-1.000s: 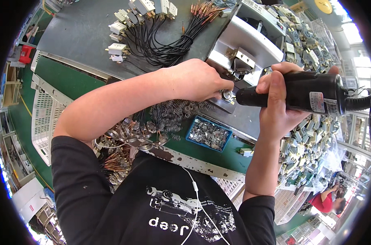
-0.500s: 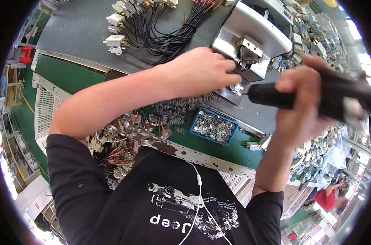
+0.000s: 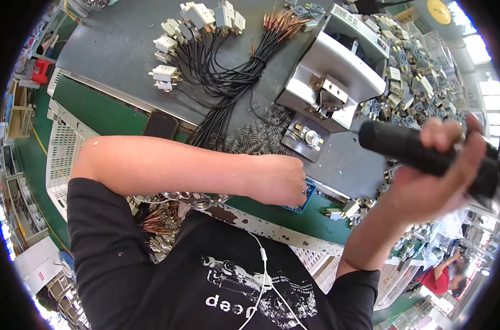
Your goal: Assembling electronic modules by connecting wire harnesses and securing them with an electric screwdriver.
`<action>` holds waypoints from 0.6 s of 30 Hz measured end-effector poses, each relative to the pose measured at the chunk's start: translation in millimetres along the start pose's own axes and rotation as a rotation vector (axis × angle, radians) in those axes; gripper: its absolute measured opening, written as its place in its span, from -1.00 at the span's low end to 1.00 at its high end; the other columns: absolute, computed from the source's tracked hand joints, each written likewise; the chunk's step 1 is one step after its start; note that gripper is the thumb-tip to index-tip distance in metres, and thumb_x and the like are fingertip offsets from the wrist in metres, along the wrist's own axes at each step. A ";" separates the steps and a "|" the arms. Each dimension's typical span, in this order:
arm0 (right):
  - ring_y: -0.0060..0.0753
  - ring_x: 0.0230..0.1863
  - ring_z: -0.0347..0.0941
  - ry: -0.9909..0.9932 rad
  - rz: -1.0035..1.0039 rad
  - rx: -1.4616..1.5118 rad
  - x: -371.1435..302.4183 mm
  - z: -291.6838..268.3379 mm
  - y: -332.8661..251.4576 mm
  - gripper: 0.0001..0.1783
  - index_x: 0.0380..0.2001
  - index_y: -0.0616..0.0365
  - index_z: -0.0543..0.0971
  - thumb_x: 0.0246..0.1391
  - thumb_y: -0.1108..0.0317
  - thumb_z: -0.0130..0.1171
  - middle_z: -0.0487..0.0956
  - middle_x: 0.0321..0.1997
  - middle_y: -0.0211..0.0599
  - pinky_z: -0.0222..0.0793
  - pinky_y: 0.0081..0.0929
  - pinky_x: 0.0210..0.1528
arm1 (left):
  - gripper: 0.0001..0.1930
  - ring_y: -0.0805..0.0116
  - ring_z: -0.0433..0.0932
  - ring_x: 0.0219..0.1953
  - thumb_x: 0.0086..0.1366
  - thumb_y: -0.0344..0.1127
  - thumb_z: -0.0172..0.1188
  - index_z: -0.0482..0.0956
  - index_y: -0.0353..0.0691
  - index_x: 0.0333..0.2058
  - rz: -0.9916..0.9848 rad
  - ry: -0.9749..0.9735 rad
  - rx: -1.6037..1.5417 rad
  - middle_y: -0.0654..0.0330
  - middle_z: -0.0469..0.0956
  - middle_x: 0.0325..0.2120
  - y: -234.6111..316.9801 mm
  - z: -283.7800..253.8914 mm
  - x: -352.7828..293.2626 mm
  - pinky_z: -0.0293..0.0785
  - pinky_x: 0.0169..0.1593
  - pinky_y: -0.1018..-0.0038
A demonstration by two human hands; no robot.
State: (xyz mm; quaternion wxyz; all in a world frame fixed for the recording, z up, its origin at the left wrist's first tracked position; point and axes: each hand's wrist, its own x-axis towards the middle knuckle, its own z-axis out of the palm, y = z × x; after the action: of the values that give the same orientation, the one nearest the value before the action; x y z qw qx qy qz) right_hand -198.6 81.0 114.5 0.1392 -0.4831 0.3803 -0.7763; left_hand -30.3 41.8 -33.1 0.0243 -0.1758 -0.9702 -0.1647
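My right hand (image 3: pixel 426 176) grips a black electric screwdriver (image 3: pixel 390 141), held in the air with its thin bit pointing left. Over the blue tray (image 3: pixel 311 193) of small metal pieces, my left hand (image 3: pixel 277 179) is closed with its fingers curled down. Its fingertips, and whatever may be in them, are hidden. Just beyond that hand, a small assembly with a round metal ring and brass pins (image 3: pixel 307 136) sits on a metal block. Behind it stands a silver metal fixture (image 3: pixel 329 66) carrying a pale rectangular part (image 3: pixel 334 89).
Coiled springs (image 3: pixel 258 135) lie in a heap beside the block. Bundled black cables (image 3: pixel 244 71) with pale connectors (image 3: pixel 197 16) spread across the grey bench. Many finished-looking pieces (image 3: pixel 409 88) pile up at the right. A dark flat object (image 3: pixel 161 126) lies by my left forearm.
My left hand has moved from the small assembly back toward me, over the blue tray. The screwdriver in my right hand has shifted right and slightly nearer, away from the assembly.
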 end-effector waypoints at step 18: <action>-0.49 -0.52 0.50 -0.036 -0.090 -0.138 -1.8 32.3 52.6 -0.05 0.46 -0.15 -0.21 0.26 0.55 0.16 0.58 -0.13 0.07 0.52 -0.45 -0.46 | -0.88 0.01 0.62 -0.24 0.16 -0.34 0.15 0.55 -0.15 -0.31 -0.032 0.075 -0.344 0.07 0.56 -0.37 -6.3 -17.0 -5.1 0.54 -0.19 0.13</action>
State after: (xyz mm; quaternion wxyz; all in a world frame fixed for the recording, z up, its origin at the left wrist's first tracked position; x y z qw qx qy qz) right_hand -178.0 32.0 83.0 0.0775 -0.5219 0.4083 -0.7450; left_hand -27.9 28.9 -19.6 0.0272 -0.1557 -0.9288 -0.3352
